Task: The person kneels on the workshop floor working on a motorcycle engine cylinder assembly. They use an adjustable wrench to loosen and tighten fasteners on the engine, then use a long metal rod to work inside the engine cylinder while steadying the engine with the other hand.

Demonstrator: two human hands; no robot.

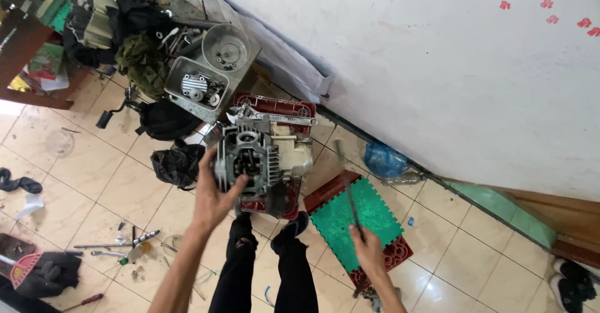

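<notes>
Place: makeshift home repair workshop on a tiled floor [112,194].
Centre: small engine [256,157] on a red crate [275,107].
Upper left: parts tubs [197,88].
Lower left: scattered hand tools [119,245].

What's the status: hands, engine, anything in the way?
Left hand gripping engine on red crate. Right hand holding long rod, clear of engine. Wrench lying behind engine.
</notes>
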